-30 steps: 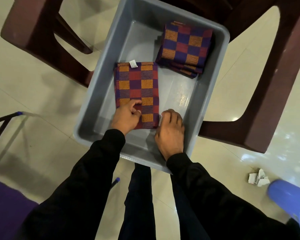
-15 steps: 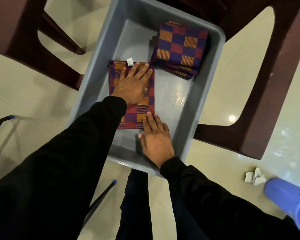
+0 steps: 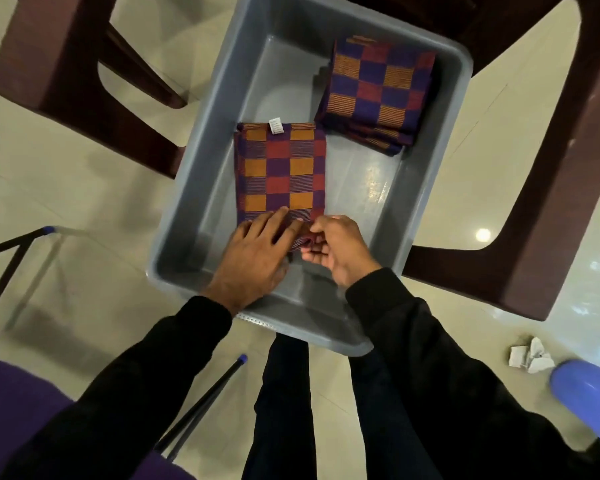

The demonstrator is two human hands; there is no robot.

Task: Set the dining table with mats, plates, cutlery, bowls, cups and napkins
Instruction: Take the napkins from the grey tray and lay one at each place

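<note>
**Napkin in the grey tub, both hands at its near edge**

Napkin (image 3: 280,171), checked in orange, red and purple, lies flat on the floor of a grey tub (image 3: 201,140), toward the left wall, a small white label (image 3: 275,126) at its far edge. Its near edge is hidden under our hands, so we cannot see how the fold ends there. Our left hand (image 3: 253,258) lies flat on that near edge, fingers straight and pressing down. Our right hand (image 3: 336,249) is just beside it, fingers curled and pinching a raised corner of the cloth; how much cloth is bunched inside the pinch is hard to make out.

A stack of napkins (image 3: 376,95) in the same check sits in the far right corner of the tub, apart from the flat one; the count of layers is not readable.

The tub rests on a dark brown chair (image 3: 551,188), whose seat is almost wholly covered and whose back is cut off at the top edge. A second brown chair (image 3: 59,74) stands to the left, partly out of frame. Pale glossy floor tiles (image 3: 465,161) show lamp glare. Crumpled paper (image 3: 530,356) lies on the floor at right, next to a blue object (image 3: 589,389) cut off by the frame. Black sleeves and dark trousers fill the foreground; a purple surface (image 3: 11,403) with thin black legs enters at lower left.
</note>
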